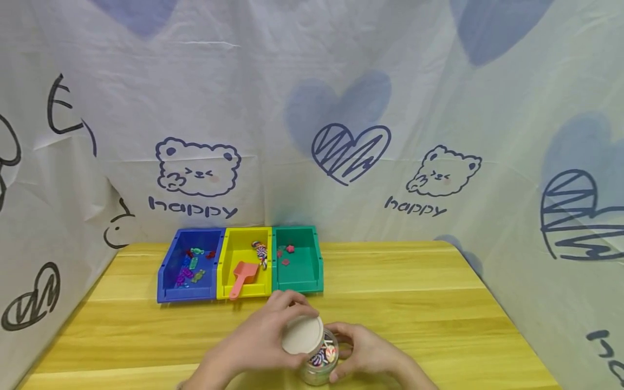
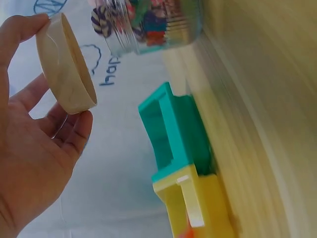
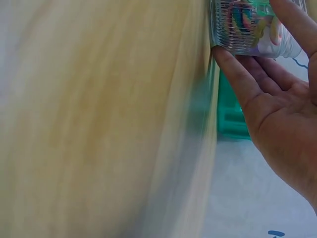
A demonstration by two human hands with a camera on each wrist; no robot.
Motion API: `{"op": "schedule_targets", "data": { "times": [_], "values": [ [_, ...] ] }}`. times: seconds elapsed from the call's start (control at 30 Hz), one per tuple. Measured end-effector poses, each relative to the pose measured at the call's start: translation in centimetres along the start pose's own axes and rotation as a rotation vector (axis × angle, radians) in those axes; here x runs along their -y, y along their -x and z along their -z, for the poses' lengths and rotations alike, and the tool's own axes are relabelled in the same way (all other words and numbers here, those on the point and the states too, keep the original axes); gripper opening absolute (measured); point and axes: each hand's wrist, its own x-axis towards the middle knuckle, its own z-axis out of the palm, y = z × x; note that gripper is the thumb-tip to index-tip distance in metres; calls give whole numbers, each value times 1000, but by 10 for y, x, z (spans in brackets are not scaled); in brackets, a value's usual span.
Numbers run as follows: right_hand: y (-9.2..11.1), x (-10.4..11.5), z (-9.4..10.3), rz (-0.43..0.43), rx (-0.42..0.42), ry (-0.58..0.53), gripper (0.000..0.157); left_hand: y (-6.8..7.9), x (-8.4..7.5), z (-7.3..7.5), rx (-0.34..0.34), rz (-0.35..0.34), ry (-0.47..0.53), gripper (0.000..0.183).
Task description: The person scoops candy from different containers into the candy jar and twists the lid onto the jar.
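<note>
A round, beige lid [image 1: 303, 336] is gripped by its rim between the thumb and fingers of my left hand [image 1: 255, 337]. In the left wrist view the lid [image 2: 59, 64] is tilted and apart from the jar's mouth. Below and to its right stands a clear glass jar [image 1: 316, 375], upright on the table, with lollipops and other colourful pieces [image 1: 324, 355] inside. My right hand [image 1: 369, 352] holds the jar from the right. In the right wrist view, thumb and fingers lie on opposite sides of the ribbed jar [image 3: 237, 29].
Beyond the hands, a blue bin [image 1: 189, 294], a yellow bin [image 1: 263, 278] and a green bin [image 1: 299, 271] stand side by side. Small coloured pieces lie in them. A pink scoop [image 1: 245, 273] leans over the yellow bin's front. A printed curtain [image 1: 273, 108] surrounds the wooden table [image 1: 414, 292].
</note>
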Motion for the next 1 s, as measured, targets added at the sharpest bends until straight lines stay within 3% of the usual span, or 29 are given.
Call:
{"op": "schedule_targets", "data": {
  "times": [0.37,0.7,1.0],
  "values": [
    [0,-3,3,4,24,-36,80,-18,-4,-18,64,-24,-31,54],
    [3,-1,4,9,38,-30,78,-20,-5,-26,109,-1,-18,53],
    [1,-2,2,13,28,-27,85,-18,-4,-28,153,19,3,57]
  ]
}}
